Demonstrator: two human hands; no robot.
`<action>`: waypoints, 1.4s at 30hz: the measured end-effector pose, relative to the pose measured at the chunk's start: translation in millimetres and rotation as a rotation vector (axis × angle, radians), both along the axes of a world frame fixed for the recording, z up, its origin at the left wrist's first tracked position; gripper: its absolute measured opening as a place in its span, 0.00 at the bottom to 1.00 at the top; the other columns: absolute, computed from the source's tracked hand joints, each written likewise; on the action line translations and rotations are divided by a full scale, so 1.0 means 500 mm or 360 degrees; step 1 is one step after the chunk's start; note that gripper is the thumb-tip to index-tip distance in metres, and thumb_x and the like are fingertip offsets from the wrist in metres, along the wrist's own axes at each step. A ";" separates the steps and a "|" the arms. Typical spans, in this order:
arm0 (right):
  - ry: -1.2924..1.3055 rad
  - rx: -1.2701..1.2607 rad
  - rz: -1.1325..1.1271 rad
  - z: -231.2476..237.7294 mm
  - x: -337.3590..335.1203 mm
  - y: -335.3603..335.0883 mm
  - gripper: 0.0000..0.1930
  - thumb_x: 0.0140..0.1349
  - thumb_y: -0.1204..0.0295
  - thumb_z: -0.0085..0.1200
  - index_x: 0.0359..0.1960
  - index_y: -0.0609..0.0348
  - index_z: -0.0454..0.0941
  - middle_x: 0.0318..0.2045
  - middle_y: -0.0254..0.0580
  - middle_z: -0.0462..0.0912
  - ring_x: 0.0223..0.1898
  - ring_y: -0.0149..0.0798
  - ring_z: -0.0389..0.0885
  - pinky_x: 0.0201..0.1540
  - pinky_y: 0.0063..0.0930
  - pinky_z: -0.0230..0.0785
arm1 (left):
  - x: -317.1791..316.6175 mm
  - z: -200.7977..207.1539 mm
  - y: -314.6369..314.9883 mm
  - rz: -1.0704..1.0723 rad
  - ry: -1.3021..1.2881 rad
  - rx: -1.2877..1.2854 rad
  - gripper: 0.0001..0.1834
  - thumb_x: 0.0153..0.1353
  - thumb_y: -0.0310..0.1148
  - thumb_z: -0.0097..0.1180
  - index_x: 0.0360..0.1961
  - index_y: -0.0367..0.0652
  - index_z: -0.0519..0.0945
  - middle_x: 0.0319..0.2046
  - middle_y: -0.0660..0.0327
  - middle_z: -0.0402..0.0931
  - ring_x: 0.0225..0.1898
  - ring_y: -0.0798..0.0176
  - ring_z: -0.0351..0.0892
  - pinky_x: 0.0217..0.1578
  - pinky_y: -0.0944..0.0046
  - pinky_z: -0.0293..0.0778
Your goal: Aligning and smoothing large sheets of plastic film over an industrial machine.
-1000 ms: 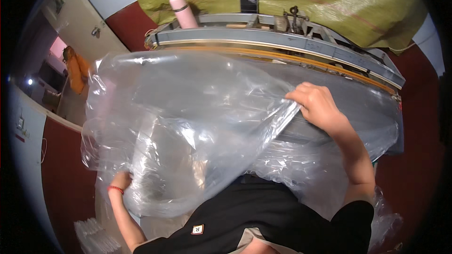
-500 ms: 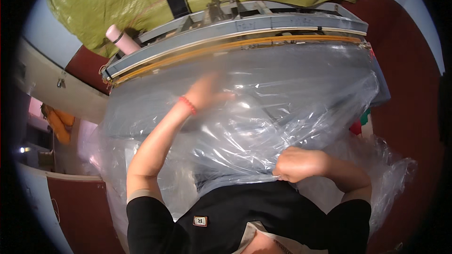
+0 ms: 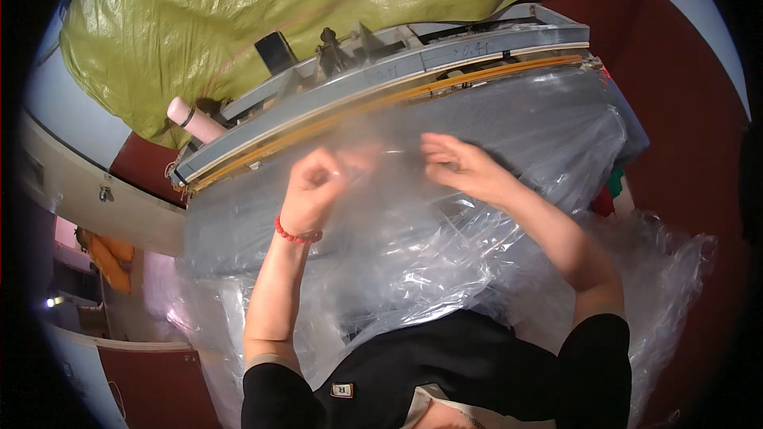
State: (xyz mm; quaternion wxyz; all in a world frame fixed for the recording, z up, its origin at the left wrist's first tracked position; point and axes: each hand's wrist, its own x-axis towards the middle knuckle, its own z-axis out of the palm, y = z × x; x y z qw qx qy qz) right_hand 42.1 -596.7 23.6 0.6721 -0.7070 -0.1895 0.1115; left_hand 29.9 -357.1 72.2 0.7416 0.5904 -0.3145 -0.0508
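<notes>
A large sheet of clear plastic film (image 3: 405,278) is spread in wrinkles over a grey work surface (image 3: 230,226) and reaches back to my body. Above its left middle is my left hand (image 3: 314,187), with a red bead bracelet (image 3: 298,233) at the wrist. The thumb side of that hand curls inward, but its fingertips are blurred, so any grip on the film cannot be made out. My right hand (image 3: 469,168) hovers opposite, palm turned inward, its fingers loosely stretched and apart with nothing visible in them.
Along the far side runs a grey metal frame (image 3: 381,71) with an orange strip (image 3: 334,125). A dark phone (image 3: 276,53) and a pink bottle (image 3: 195,119) rest by it. Behind hangs a yellow-green woven sheet (image 3: 199,24). Loose film (image 3: 660,286) trails over the right side.
My right hand has let go of the film edge near my body and moved up and forward. My left hand has shifted slightly down and left. The view has tilted a little.
</notes>
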 end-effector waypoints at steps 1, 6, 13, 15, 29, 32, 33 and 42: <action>0.0187 0.0099 0.0108 -0.007 0.007 0.015 0.26 0.56 0.69 0.49 0.54 0.63 0.57 0.48 0.40 0.67 0.47 0.28 0.65 0.47 0.20 0.60 | -0.005 -0.001 0.002 -0.0009 -0.0005 0.0004 0.11 0.49 0.33 0.58 0.22 0.46 0.66 0.34 0.57 0.76 0.50 0.47 0.65 0.52 0.50 0.53; 0.0546 0.0635 0.0522 0.010 0.045 0.072 0.39 0.53 0.53 0.51 0.58 0.65 0.47 0.48 0.47 0.67 0.52 0.38 0.64 0.47 0.29 0.61 | -0.009 -0.022 0.020 -0.0036 0.0108 -0.0020 0.09 0.49 0.31 0.56 0.22 0.45 0.67 0.37 0.53 0.75 0.49 0.50 0.67 0.50 0.53 0.59; 0.0525 0.0742 0.0071 0.016 0.087 0.091 0.12 0.56 0.68 0.48 0.39 0.61 0.72 0.32 0.34 0.76 0.31 0.25 0.72 0.32 0.18 0.66 | -0.005 -0.031 0.010 -0.0066 0.0053 -0.0018 0.07 0.50 0.26 0.52 0.22 0.42 0.67 0.37 0.52 0.74 0.43 0.57 0.71 0.43 0.61 0.67; 0.0372 0.0543 -0.0065 0.024 0.092 0.053 0.10 0.55 0.68 0.49 0.34 0.61 0.73 0.28 0.34 0.77 0.29 0.25 0.73 0.30 0.18 0.65 | 0.004 -0.035 0.007 -0.0056 0.0055 -0.0038 0.05 0.50 0.26 0.52 0.23 0.41 0.69 0.35 0.54 0.75 0.41 0.60 0.72 0.40 0.63 0.68; -0.0953 -0.1946 -0.2037 -0.140 0.142 -0.537 0.05 0.42 0.69 0.55 0.20 0.56 0.76 0.26 0.42 0.76 0.34 0.44 0.74 0.34 0.35 0.67 | 0.038 -0.138 0.152 0.0151 0.0720 0.1242 0.02 0.50 0.23 0.55 0.22 0.38 0.74 0.16 0.70 0.69 0.19 0.79 0.64 0.20 0.78 0.60; -0.0873 -0.2014 -0.2319 -0.149 0.132 -0.616 0.07 0.42 0.67 0.57 0.17 0.56 0.74 0.25 0.40 0.75 0.32 0.44 0.73 0.32 0.37 0.66 | 0.047 -0.144 0.165 0.0185 0.0577 0.1354 0.04 0.48 0.22 0.56 0.21 0.38 0.73 0.17 0.71 0.69 0.20 0.80 0.64 0.22 0.77 0.61; -0.0852 -0.1962 -0.2379 -0.152 0.132 -0.636 0.09 0.41 0.66 0.58 0.18 0.56 0.74 0.26 0.40 0.75 0.33 0.44 0.73 0.33 0.37 0.66 | 0.044 -0.140 0.171 0.0181 0.0576 0.1354 0.04 0.48 0.22 0.56 0.21 0.38 0.73 0.17 0.71 0.69 0.20 0.80 0.64 0.22 0.77 0.61; -0.0297 -0.1823 -0.2297 -0.153 0.176 -0.651 0.14 0.43 0.59 0.58 0.28 0.53 0.77 0.34 0.40 0.74 0.40 0.44 0.72 0.41 0.38 0.66 | -0.046 -0.095 0.365 0.0473 0.0731 0.1524 0.05 0.44 0.20 0.57 0.19 0.37 0.73 0.18 0.69 0.70 0.22 0.77 0.66 0.24 0.75 0.64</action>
